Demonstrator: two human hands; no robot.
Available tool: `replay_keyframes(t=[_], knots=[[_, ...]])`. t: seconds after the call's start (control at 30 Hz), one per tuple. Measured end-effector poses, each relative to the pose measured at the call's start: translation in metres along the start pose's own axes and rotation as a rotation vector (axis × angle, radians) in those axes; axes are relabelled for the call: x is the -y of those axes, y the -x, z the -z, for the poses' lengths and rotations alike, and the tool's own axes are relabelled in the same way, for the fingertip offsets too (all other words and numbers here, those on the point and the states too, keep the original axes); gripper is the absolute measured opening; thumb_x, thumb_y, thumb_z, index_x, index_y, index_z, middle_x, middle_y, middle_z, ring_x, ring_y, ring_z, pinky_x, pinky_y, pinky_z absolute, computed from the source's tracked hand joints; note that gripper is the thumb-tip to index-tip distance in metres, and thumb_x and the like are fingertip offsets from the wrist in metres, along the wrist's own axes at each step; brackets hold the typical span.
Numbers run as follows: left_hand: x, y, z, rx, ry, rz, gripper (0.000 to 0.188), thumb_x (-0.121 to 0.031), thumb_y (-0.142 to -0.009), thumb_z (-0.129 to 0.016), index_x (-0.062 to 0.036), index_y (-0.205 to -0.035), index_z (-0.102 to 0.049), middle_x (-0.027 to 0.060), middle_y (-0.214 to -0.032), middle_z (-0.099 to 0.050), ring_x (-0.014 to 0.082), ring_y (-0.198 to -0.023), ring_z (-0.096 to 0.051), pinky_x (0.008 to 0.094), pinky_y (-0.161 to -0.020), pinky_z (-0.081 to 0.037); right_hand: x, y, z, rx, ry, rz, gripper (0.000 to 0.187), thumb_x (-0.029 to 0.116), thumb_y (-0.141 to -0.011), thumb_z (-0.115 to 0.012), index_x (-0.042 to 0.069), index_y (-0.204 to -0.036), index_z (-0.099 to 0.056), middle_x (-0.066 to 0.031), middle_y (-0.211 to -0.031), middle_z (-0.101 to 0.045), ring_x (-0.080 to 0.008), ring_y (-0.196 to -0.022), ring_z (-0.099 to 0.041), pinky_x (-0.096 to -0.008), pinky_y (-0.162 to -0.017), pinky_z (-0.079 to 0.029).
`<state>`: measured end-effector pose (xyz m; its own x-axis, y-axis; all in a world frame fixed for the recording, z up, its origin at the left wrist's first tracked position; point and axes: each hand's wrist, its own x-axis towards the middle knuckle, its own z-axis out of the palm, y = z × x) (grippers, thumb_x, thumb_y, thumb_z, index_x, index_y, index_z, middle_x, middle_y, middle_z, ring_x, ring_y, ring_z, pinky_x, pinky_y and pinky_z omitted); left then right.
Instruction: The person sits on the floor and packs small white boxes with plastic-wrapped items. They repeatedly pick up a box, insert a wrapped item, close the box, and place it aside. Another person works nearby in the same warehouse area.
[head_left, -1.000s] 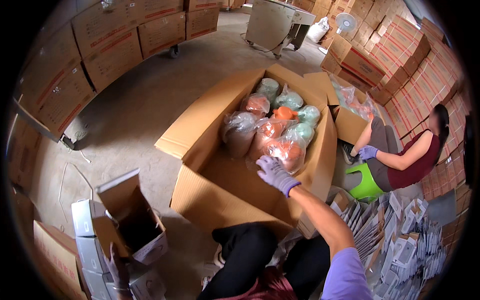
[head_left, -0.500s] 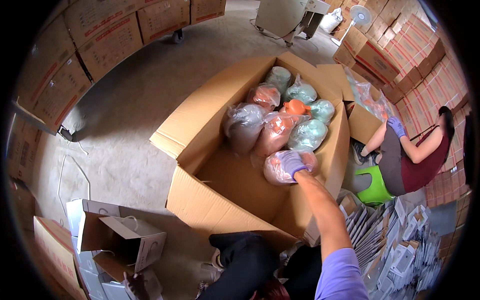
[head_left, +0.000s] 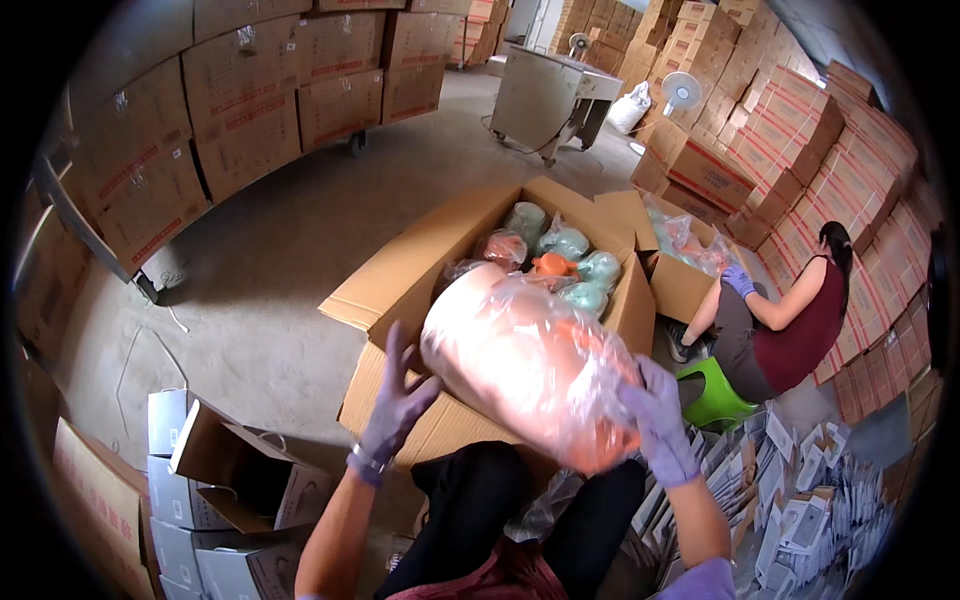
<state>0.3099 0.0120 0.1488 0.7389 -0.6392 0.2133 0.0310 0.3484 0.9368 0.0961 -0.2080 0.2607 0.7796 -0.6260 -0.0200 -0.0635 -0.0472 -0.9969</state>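
Observation:
A big pink jug-like vessel [head_left: 500, 355], wrapped in a clear plastic bag, lies tilted in the air over the near side of an open cardboard box [head_left: 400, 255]. Its orange part shows through the film at the lower right end. My right hand [head_left: 660, 420], in a pale purple glove, is closed on the bag at that end. My left hand [head_left: 398, 405], gloved alike, hovers beside the vessel's left side with fingers spread, holding nothing. Several bagged vessels in green and orange, such as a mint-green one [head_left: 563, 241], sit in the box behind it.
At the left, white cartons [head_left: 185, 490] surround an opened one [head_left: 235, 470]. Flattened white cartons [head_left: 790, 510] pile up at the right. A co-worker [head_left: 790, 320] sits on a green stool [head_left: 715, 395] by another box [head_left: 680, 285]. Stacked boxes [head_left: 240, 110] ride on a trolley.
My right hand has lifted a bagged pink vessel out of the box and brought it closer. My left hand has come into view, open. The view has shifted.

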Motion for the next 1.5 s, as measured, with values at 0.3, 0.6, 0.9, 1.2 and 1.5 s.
replay_keyframes(t=[0.3, 0.6, 0.9, 1.2, 1.5], knots=[[-0.007, 0.045, -0.031, -0.331, 0.339, 0.076, 0.023, -0.025, -0.095, -0.055, -0.0038, -0.086, -0.06, -0.0039, -0.078, -0.056, 0.004, -0.069, -0.049, 0.0204, -0.062, -0.042, -0.002, 0.141, -0.033, 0.296, 0.157, -0.018, 0.08, 0.014, -0.077, -0.07, -0.005, -0.14, -0.026, -0.014, -0.14, -0.038, -0.0194, -0.128, -0.037, -0.032, -0.107, -0.029], [-0.002, 0.081, 0.008, 0.034, 1.198, 0.24, 0.024, -0.024, -0.099, -0.045, -0.0113, -0.079, -0.05, -0.0036, -0.061, -0.042, 0.0094, -0.05, -0.041, 0.028, -0.056, -0.046, -0.022, 0.129, -0.072, 0.366, 0.678, 0.467, 0.112, 0.041, -0.063, -0.082, 0.001, -0.145, -0.016, -0.0243, -0.145, -0.023, -0.0424, -0.132, -0.027, -0.048, -0.109, -0.025], [-0.057, 0.049, -0.019, 0.106, 0.157, 0.148, 0.025, -0.027, -0.093, -0.055, -0.0023, -0.089, -0.057, 0.002, -0.076, -0.057, 0.0073, -0.057, -0.052, 0.0228, -0.059, -0.046, -0.01, 0.106, -0.117, 0.368, 0.158, 0.803, 0.022, 0.024, -0.088, -0.061, 0.004, -0.08, -0.061, -0.0084, -0.081, -0.061, -0.0271, -0.082, -0.062, -0.0384, -0.087, -0.046], [-0.025, 0.258, 0.045, 0.094, -1.217, -0.439, 0.058, -0.018, -0.067, -0.07, -0.0096, -0.121, -0.053, 0.0149, -0.125, -0.046, 0.0406, -0.114, -0.045, 0.0557, -0.099, -0.035, -0.078, 0.081, -0.032, -0.468, 0.168, 0.248, 0.028, 0.02, -0.094, -0.055, 0.005, -0.07, -0.056, 0.0016, -0.059, -0.051, -0.0051, -0.046, -0.045, -0.0216, -0.044, -0.035], [-0.007, 0.235, -0.001, 0.819, -1.506, -0.556, 0.047, -0.028, -0.084, -0.046, -0.015, -0.129, -0.05, 0.0024, -0.143, -0.038, 0.0226, -0.135, -0.031, 0.0525, -0.107, -0.029, -0.11, 0.135, 0.053, -0.321, 0.27, 0.034, 0.025, 0.025, -0.091, -0.057, 0.0, -0.088, -0.061, -0.0019, -0.081, -0.058, -0.0117, -0.074, -0.051, -0.0263, -0.07, -0.042]])
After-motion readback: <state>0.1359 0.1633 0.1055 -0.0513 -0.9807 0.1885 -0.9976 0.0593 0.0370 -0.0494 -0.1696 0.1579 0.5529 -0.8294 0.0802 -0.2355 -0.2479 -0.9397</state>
